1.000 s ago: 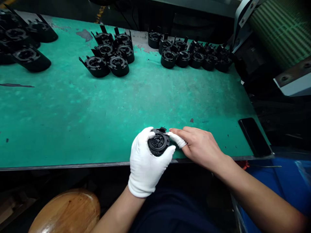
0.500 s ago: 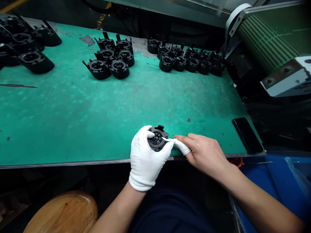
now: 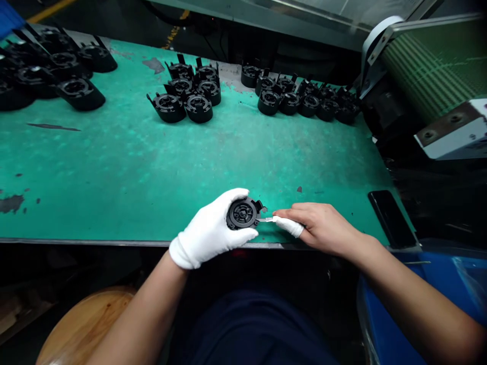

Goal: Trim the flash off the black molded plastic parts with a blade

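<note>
My left hand (image 3: 213,228), in a white glove, is wrapped around a round black plastic part (image 3: 243,214) near the front edge of the table. Ring-shaped ribs show on the part's upper face, and a tab sticks out at its upper right. Bare except for a white cover on the thumb, my right hand (image 3: 319,225) pinches a small knife (image 3: 265,219) with a thin metal blade. The blade's tip meets the right rim of the part. Most of the knife's handle is hidden inside my fingers.
Black plastic housings stand in groups at the back left (image 3: 79,92), back middle (image 3: 198,109) and back right (image 3: 269,102) of the green table (image 3: 152,167). A phone (image 3: 391,218) lies near the right edge. Beyond rises a green conveyor belt (image 3: 429,66); below are a blue bin (image 3: 399,304) and wooden stool (image 3: 83,324).
My left hand has turned the black part clockwise, its tab moving from the top to the upper right. The knife tip has shifted from the part's face to its right rim.
</note>
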`<state>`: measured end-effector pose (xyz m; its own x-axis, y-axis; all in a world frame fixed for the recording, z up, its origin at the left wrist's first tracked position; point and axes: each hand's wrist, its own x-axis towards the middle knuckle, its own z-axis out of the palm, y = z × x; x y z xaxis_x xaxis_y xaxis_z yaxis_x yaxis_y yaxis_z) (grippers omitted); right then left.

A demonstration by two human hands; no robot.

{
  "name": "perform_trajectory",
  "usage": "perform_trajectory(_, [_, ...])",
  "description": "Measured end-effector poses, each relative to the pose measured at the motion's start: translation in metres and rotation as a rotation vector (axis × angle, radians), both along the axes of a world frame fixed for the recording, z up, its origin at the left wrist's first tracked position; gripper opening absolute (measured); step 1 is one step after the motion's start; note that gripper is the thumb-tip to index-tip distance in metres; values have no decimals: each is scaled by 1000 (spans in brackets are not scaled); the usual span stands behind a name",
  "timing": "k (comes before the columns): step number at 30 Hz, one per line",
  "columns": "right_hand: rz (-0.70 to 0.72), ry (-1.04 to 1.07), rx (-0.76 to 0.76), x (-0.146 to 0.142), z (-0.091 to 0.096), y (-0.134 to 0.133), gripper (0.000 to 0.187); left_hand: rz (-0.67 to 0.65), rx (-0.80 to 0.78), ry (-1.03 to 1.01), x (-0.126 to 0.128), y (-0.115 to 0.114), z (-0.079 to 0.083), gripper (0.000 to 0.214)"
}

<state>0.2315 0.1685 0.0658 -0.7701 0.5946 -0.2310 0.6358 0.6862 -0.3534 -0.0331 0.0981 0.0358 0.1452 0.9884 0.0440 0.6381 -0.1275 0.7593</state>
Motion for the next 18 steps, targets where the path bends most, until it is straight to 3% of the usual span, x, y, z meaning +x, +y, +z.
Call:
perform_trajectory(9, [176,-67,50,-17,12,25,37,-142,-65,12,-11,16,7,76])
perform_trajectory(15, [25,-122,180,-19,5,15,36,-97,-57,-16,-7,14,5,70])
perform_trajectory(18, [-38,-49,158,-12,-4,1,37,-27,-31,-38,1,6,2,68])
